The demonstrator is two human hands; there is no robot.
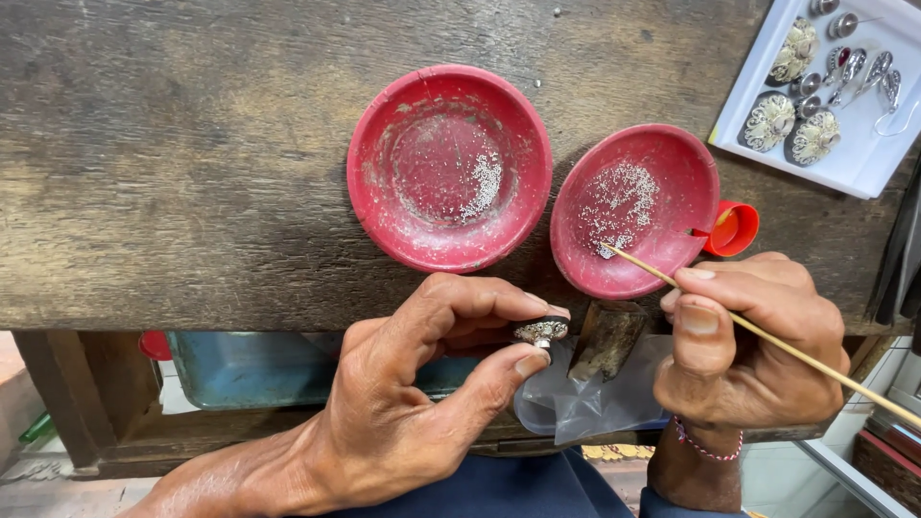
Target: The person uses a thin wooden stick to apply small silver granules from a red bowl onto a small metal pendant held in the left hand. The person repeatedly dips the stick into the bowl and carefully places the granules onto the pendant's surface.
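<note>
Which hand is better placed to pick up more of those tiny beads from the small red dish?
Right. The right hand holds the thin stick, its tip in the small red dish. The left hand pinches a small metal piece.

Both forearms are bare; a thin pink-and-white beaded bracelet [707, 444] circles the right wrist, and dark blue trousers [499, 489] cover the lap.

Rough matt wooden bench [192, 192], 2 scuffed red plastic dishes [384, 221], thin wooden stick [767, 336].
</note>
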